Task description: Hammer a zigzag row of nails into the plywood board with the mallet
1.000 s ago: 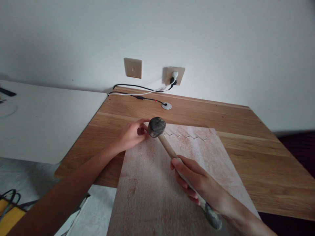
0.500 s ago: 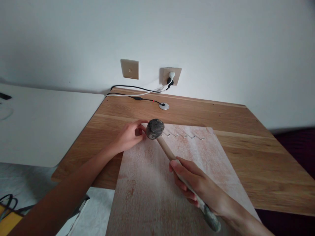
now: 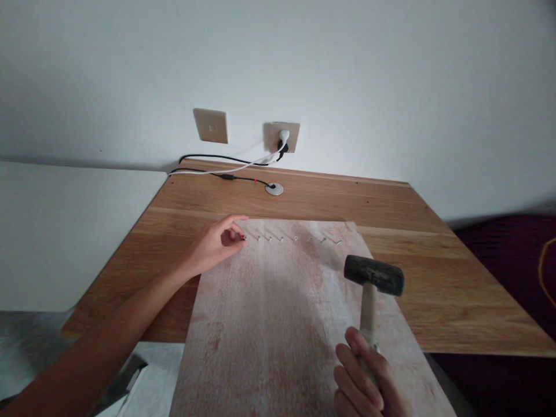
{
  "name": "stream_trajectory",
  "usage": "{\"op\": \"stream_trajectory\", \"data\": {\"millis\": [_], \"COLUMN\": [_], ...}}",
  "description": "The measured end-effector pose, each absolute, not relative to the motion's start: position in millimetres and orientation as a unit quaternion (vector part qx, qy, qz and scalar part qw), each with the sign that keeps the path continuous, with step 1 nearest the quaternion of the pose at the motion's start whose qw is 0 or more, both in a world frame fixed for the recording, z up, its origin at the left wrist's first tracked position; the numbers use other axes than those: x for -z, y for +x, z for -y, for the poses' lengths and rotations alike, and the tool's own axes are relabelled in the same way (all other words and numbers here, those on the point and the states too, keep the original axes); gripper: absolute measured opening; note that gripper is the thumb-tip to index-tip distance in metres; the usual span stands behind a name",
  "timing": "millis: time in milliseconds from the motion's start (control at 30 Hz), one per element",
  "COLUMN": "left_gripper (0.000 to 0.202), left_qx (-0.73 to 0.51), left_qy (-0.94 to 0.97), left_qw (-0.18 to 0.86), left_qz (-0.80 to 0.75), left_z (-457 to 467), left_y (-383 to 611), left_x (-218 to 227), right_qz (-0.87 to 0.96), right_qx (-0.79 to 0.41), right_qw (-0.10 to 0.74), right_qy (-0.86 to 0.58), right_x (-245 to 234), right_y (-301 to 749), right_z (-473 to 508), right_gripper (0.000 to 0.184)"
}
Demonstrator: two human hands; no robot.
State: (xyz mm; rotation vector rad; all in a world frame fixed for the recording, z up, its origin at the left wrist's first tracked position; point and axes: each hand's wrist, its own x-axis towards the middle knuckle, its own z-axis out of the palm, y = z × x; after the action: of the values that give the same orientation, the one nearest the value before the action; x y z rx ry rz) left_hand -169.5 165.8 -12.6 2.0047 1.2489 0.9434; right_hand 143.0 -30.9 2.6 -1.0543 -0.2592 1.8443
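My right hand [image 3: 367,376] is wrapped round the pale handle of a rubber mallet [image 3: 374,274]. Its dark head is raised above the right side of a whitish, reddish-streaked board [image 3: 260,324]. At the board's far left corner, the thumb and a finger of my left hand [image 3: 219,243] pinch a small screw [image 3: 245,238] at the left end of a row. Several more small metal screws [image 3: 296,238] stand along the board's far edge, with thin shadows; the rightmost one [image 3: 339,242] looks tilted.
The board lies on a wooden desk [image 3: 438,289] against a wall. A white tabletop [image 3: 78,237] adjoins on the left. Cables [image 3: 217,171] run along the back to a wall socket [image 3: 282,137] and a round grommet [image 3: 274,189]. Dark purple fabric [image 3: 504,255] is at the right.
My right hand has swung the mallet away from my left hand, to the right and nearer me. The left hand stays at the same corner. The view has shifted slightly right.
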Motion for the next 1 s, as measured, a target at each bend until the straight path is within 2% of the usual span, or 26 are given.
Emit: {"op": "stream_trajectory", "data": {"millis": [167, 300, 600, 1000], "left_gripper": [0.048, 0.049, 0.048, 0.051], "left_qx": [-0.352, -0.349, -0.341, -0.329], "left_qy": [0.754, 0.757, 0.752, 0.757], "left_qw": [0.282, 0.276, 0.280, 0.285], "left_qz": [-0.477, -0.478, -0.490, -0.487], "left_z": [-166, -166, -164, -164], "left_y": [-171, -172, -170, -170], "left_x": [13, 14, 8, 5], "right_qz": [0.053, 0.017, 0.013, -0.058], "right_qx": [-0.758, -0.758, -0.776, -0.816], "right_qw": [0.488, 0.520, 0.472, 0.455], "right_qy": [-0.428, -0.394, -0.419, -0.352], "right_x": [-15, -23, -21, -16], "right_y": [131, 112, 92, 82], "right_z": [29, 21, 16, 20], "right_gripper": [0.052, 0.055, 0.058, 0.053]}}
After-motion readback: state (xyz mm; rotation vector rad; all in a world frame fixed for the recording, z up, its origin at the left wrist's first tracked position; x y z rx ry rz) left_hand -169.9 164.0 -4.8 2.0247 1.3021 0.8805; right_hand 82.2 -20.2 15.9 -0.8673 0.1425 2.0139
